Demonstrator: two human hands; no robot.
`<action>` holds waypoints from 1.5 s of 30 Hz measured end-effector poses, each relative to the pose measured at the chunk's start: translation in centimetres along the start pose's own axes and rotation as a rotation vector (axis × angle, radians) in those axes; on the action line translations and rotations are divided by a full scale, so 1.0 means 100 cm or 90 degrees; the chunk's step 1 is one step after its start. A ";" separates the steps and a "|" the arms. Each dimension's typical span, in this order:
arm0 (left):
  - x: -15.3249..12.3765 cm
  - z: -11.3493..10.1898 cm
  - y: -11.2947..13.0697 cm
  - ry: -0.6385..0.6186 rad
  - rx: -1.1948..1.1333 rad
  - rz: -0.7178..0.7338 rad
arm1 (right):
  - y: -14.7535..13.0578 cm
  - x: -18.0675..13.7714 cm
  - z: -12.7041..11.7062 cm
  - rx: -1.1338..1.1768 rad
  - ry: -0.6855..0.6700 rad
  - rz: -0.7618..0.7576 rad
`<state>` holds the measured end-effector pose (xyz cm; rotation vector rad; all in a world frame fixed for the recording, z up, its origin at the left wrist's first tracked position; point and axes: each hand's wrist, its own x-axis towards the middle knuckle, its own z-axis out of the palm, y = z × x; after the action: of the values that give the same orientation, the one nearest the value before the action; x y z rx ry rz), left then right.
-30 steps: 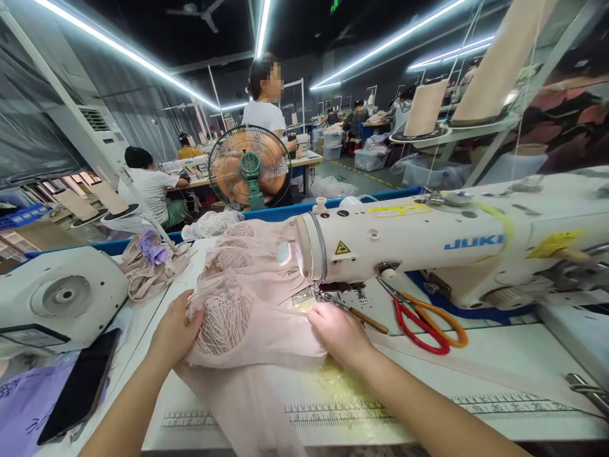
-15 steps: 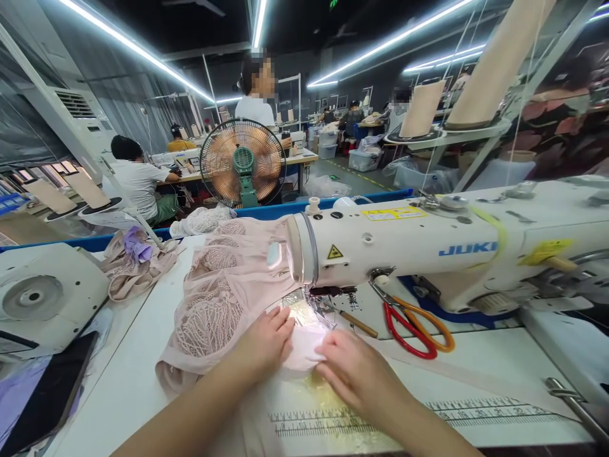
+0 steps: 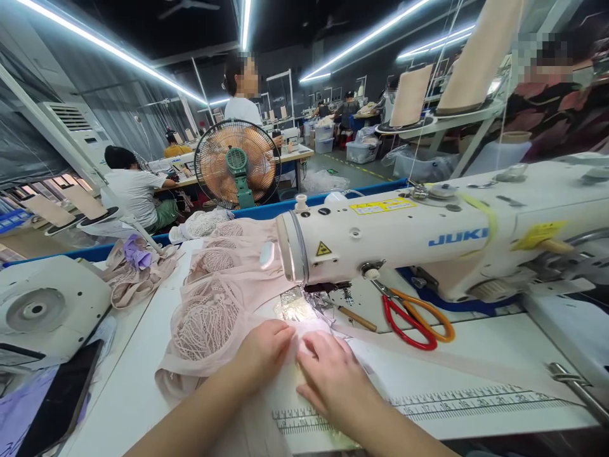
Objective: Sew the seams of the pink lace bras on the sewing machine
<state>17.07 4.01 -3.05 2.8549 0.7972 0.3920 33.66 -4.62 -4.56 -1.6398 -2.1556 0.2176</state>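
Observation:
Pale pink lace bras (image 3: 207,317) lie in a row left of the sewing machine (image 3: 342,235), running back past its head. In front of the needle area, my left hand (image 3: 266,352) is closed, pinching the edge of pale pink fabric (image 3: 307,326) between thumb and fingertips. My right hand (image 3: 335,371) is close beside it, fingers bent and gripping the same fabric from the right. Part of the fabric is hidden under my fingers. Whether it joins the nearest bra, I cannot tell. The machine's lamp lights the shiny taped plate (image 3: 294,304) just beyond my hands.
Red-and-orange-handled scissors (image 3: 413,320) and a wooden-handled tool (image 3: 356,318) lie right of the needle. A measuring scale (image 3: 447,404) runs along the front edge. A phone (image 3: 61,400) rests at left. Beyond stand a fan (image 3: 238,166), thread cones (image 3: 410,95) and several people.
My left hand has gone from lying flattish on the fabric to pinching its edge. My right hand has shifted left and turned over the fabric, closer to the left. The view has shifted slightly.

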 end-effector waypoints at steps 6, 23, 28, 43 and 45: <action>-0.007 -0.003 0.016 -0.095 0.113 -0.011 | 0.005 -0.032 -0.006 0.036 -0.033 -0.049; 0.044 0.018 0.022 -0.081 0.206 -0.193 | 0.042 -0.053 0.012 -0.272 -0.006 -0.312; 0.043 0.013 0.017 -0.121 0.170 -0.180 | 0.037 -0.045 0.009 -0.286 -0.023 -0.305; 0.047 0.020 0.016 -0.097 0.144 -0.149 | 0.037 -0.049 0.010 -0.241 -0.088 -0.298; 0.049 0.021 0.016 -0.095 0.138 -0.156 | 0.036 -0.046 0.009 -0.224 -0.117 -0.256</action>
<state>22.48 5.07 -3.68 2.8839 1.2068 0.0637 37.48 -7.83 -7.78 -1.3505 -2.7316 -0.1456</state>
